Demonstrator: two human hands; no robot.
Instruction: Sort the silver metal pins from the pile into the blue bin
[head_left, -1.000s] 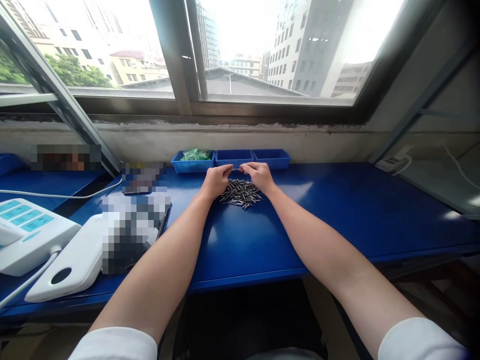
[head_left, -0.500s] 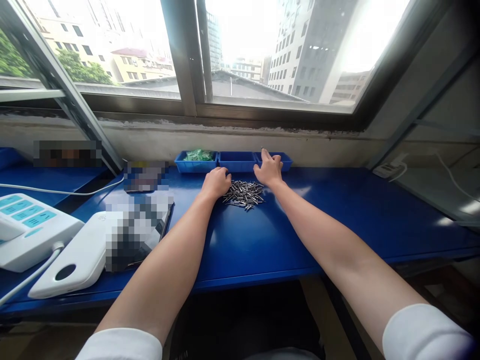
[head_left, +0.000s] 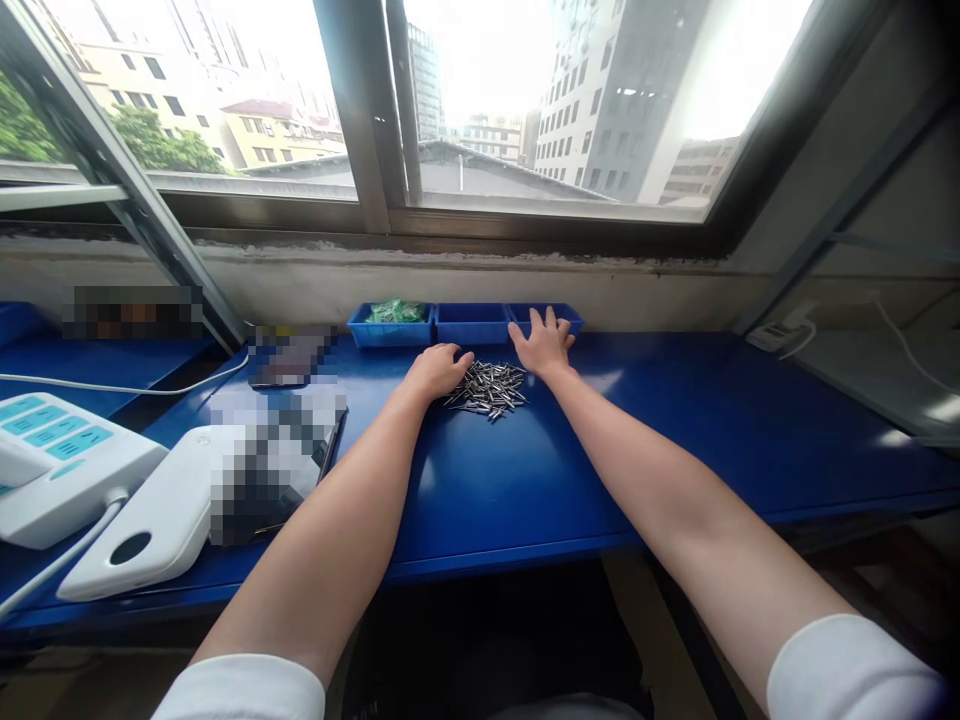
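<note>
Curling at the left edge of the heaped slim metal pins [head_left: 491,390], the left hand [head_left: 439,372] mostly hid its fingertips, so its grip could not be told; the right hand [head_left: 543,346], fingers spread wide, showed no pin at the rightmost blue bin [head_left: 576,322]. The heap lay on the blue tabletop [head_left: 510,490] in front of the 3 bins, presumably for short reaches, the pins' long axes crossing at many angles, tips pointing no single way.
</note>
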